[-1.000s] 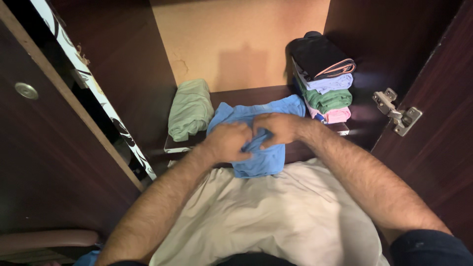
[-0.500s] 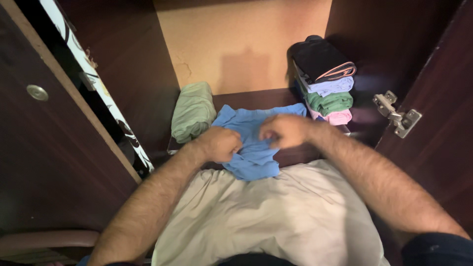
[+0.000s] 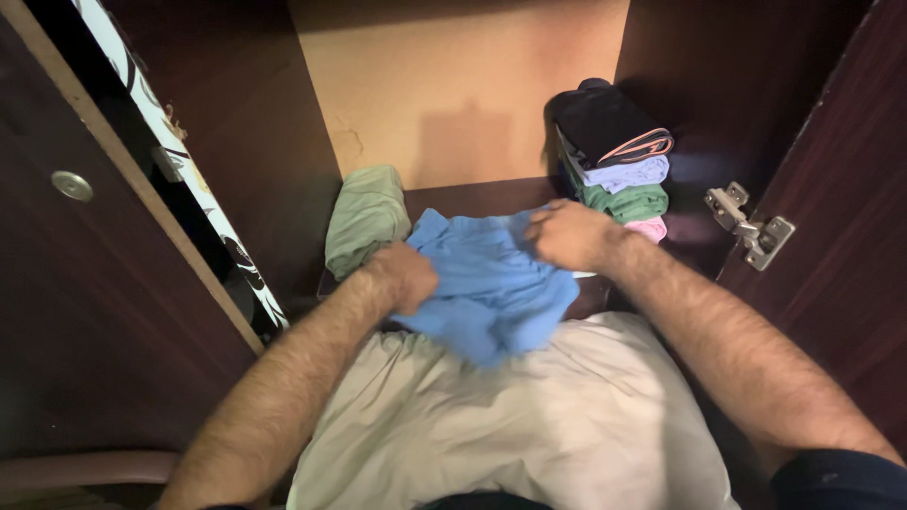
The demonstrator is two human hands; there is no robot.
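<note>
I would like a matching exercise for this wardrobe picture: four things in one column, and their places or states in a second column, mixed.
Things:
1. blue garment
2. green garment
3. stack of folded clothes
4. metal hinge

Places or states:
A. on the door at the right
B. gripped by the left hand and the right hand
C. piled in the right back corner of the shelf
D. folded at the left of the shelf

Pairs: 1-B, 2-D, 3-C, 4-A
</note>
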